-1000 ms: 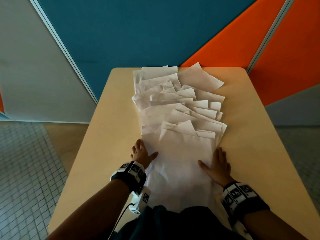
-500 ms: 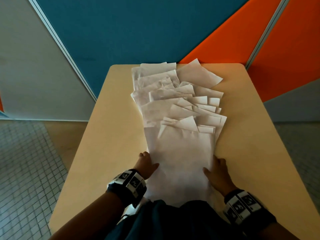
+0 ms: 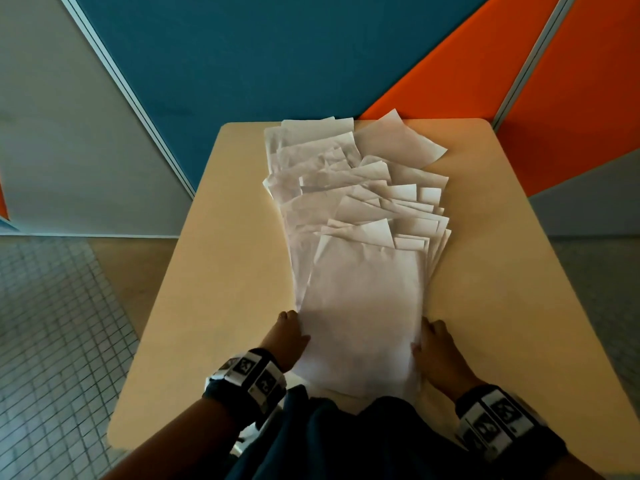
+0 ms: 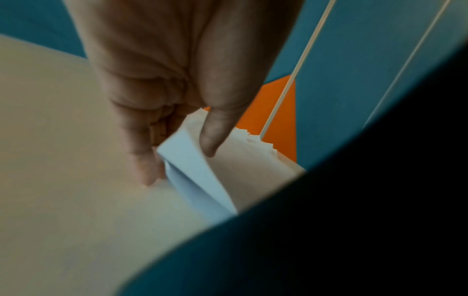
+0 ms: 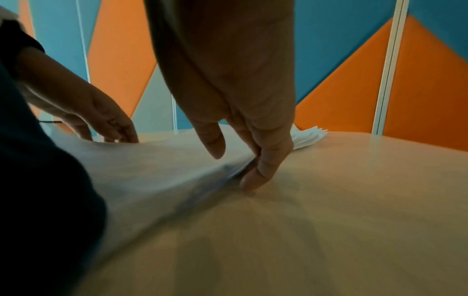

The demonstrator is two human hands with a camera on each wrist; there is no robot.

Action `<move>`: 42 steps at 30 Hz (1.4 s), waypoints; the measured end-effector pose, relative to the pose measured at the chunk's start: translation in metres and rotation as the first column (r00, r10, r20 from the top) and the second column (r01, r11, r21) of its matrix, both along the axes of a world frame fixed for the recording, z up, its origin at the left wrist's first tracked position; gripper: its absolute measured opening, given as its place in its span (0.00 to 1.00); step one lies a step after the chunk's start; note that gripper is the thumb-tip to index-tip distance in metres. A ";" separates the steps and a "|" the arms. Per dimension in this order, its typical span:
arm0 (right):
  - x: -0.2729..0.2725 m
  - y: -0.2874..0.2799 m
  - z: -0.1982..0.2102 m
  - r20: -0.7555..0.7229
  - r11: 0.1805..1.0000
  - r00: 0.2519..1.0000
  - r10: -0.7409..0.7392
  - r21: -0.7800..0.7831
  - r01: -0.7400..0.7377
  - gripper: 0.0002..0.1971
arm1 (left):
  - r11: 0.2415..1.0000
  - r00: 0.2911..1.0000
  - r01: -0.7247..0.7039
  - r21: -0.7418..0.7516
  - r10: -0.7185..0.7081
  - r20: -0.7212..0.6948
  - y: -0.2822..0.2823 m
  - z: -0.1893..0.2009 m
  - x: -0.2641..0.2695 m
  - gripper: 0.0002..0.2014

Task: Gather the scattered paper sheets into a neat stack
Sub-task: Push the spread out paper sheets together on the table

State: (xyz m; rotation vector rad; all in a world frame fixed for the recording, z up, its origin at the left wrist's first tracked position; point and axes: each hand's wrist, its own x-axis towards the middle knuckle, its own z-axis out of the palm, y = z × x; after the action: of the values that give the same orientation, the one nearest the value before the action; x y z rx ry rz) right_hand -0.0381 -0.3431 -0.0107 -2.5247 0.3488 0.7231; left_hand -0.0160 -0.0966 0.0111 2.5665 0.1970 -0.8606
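Note:
Several white paper sheets (image 3: 363, 306) lie overlapped in a long fan down the middle of the beige table (image 3: 225, 271), from the far edge to my body. My left hand (image 3: 287, 336) is at the left edge of the nearest sheets. In the left wrist view its thumb (image 4: 212, 140) lies on top of the sheets (image 4: 192, 160) and its curled fingers are under the lifted edge. My right hand (image 3: 438, 344) holds the right edge. In the right wrist view its thumb sits over the paper (image 5: 152, 170) and its fingers (image 5: 260, 176) are at the raised edge.
The table stands against a blue and orange panelled wall (image 3: 277, 64). Bare tabletop runs along both sides of the paper. Tiled floor (image 3: 52, 341) lies to the left. My dark clothing (image 3: 329, 438) covers the table's near edge.
Both hands have slid back toward my body, off the top of the sheets to their side edges. Their fingers have curled around the edges, which are now lifted.

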 end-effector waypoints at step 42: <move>0.033 -0.015 0.009 0.133 0.977 0.970 -0.204 0.091 0.193 0.09 | 0.985 0.977 -0.172 -0.031 0.174 0.121 0.022 -0.004 0.044 0.30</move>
State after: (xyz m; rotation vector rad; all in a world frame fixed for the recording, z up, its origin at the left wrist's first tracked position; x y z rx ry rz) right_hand -0.0048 -0.3578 -0.0012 -2.4084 0.5054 0.4682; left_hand 0.0280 -0.0743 0.0070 2.5288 0.3663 -0.6353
